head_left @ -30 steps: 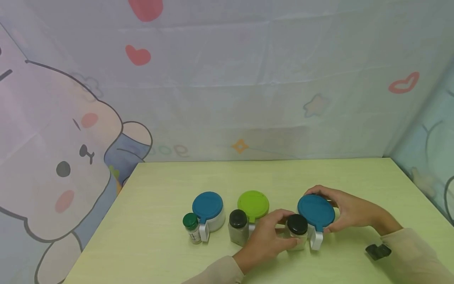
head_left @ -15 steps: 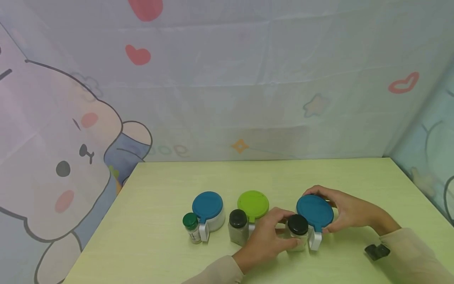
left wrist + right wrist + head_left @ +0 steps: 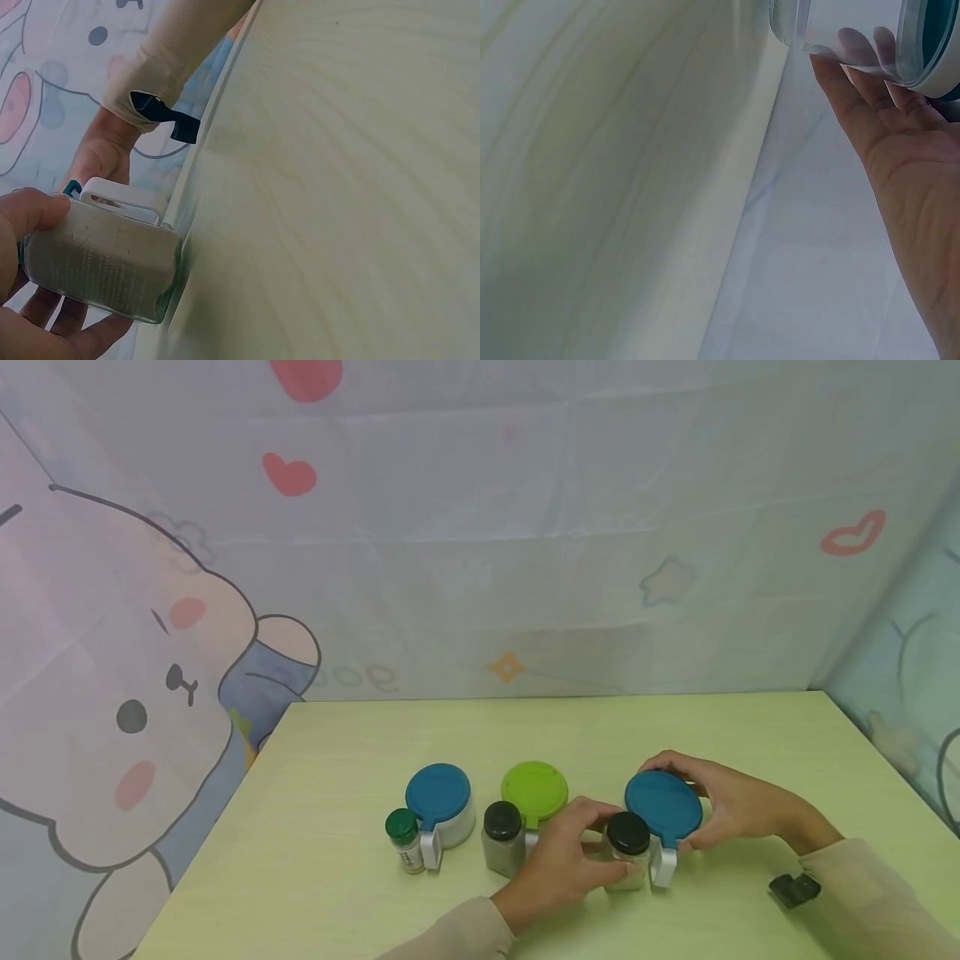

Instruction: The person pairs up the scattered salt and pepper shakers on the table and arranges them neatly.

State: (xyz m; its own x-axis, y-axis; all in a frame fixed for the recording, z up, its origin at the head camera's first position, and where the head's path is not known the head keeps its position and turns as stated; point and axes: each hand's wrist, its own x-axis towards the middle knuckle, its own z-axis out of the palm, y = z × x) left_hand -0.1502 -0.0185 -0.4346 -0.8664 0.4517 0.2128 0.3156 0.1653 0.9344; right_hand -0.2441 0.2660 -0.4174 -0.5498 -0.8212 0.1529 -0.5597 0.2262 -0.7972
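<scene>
In the head view my left hand (image 3: 555,864) grips a square-sided glass spice jar with a black lid (image 3: 628,833). Its grey-brown contents show through the glass of the jar (image 3: 101,259) in the left wrist view, thumb on one side and fingers on the other. My right hand (image 3: 738,802) holds a round seasoning pot with a blue lid (image 3: 663,803) and a white handle (image 3: 663,864), fingers behind and thumb near the handle. Through the clear wall of the pot (image 3: 847,30), fingertips show in the right wrist view. Both containers stand upright, close together.
Left of my hands stand another black-lidded jar (image 3: 504,839), a green-lidded pot (image 3: 535,789), a blue-lidded pot (image 3: 438,793) and a small green-capped bottle (image 3: 405,842). A printed cloth (image 3: 480,527) hangs behind the table (image 3: 337,735). A black wrist mount (image 3: 795,889) sits by the right sleeve.
My right hand has slid the blue-lidded pot slightly left, closer to the black-lidded jar. The left hand keeps its grip in nearly the same place.
</scene>
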